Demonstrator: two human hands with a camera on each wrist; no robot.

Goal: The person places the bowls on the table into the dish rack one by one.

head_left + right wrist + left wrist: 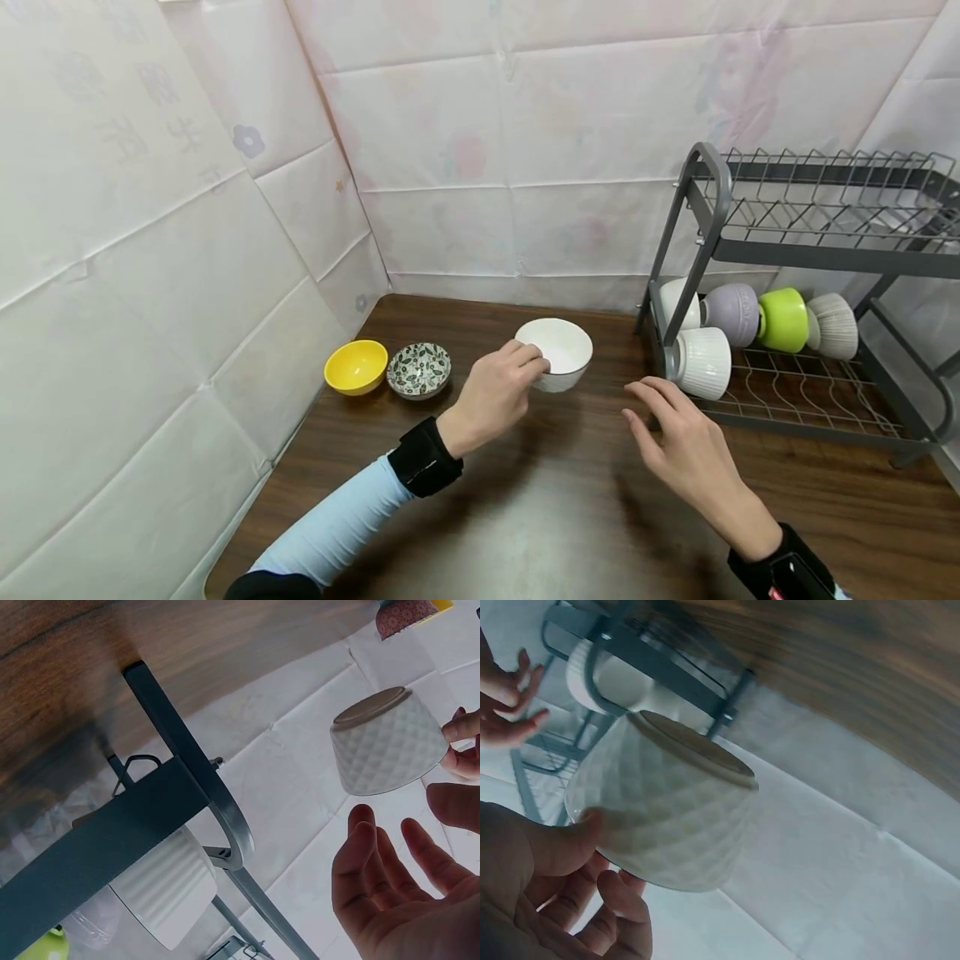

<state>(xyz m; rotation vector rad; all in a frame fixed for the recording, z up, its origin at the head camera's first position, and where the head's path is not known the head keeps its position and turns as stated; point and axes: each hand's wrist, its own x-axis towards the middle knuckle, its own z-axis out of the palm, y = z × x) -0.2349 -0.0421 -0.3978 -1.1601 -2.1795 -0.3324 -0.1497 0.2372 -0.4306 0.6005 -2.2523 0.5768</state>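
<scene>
A white bowl with a diamond-textured outside is pinched at its rim by my left hand, thumb outside and fingers at the inner side. The bowl is held upright over the back of the table. My right hand holds nothing; its fingers are loosely bent, with the thumb apart, between that bowl and the dish rack. Nearest to it on the rack's lower tier is a white ribbed bowl, tipped on its side.
Left on the wooden table sit a yellow bowl and a dark leaf-patterned bowl. Behind the ribbed bowl, the lower tier carries a lilac bowl, a lime-green bowl and others on their sides. Paper-like sheeting covers the walls.
</scene>
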